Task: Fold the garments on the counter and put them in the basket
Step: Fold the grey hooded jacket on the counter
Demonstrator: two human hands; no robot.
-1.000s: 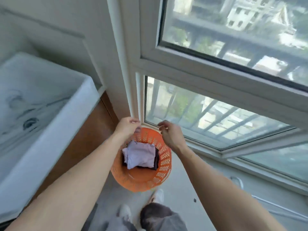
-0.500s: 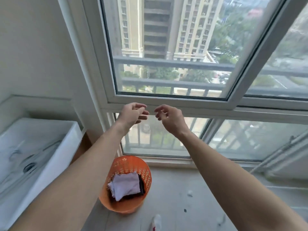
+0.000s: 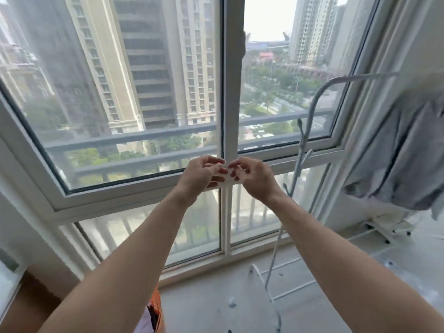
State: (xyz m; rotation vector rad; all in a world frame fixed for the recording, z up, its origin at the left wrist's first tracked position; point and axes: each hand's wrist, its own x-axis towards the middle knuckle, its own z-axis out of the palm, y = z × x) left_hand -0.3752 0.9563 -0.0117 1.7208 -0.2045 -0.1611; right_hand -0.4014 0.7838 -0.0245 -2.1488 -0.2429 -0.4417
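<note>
Both arms reach forward at chest height in front of the window. My left hand (image 3: 203,175) and my right hand (image 3: 252,176) hover close together, fingertips almost meeting, fingers loosely curled and holding nothing. The orange basket (image 3: 156,308) shows only as a sliver low in the view, mostly hidden behind my left forearm, with a pale folded garment (image 3: 144,320) at its near side. The counter is out of view apart from a white edge at the far left.
A large white-framed window (image 3: 225,92) fills the view ahead. A white drying rack (image 3: 298,164) stands on the right with a grey garment (image 3: 403,150) hanging from it. Wooden cabinet front (image 3: 31,299) at lower left. Pale floor (image 3: 240,296) lies below.
The view has swung up and to the right, away from the basket and sink. My hands rose from the basket rim to chest height and stay close together, empty.
</note>
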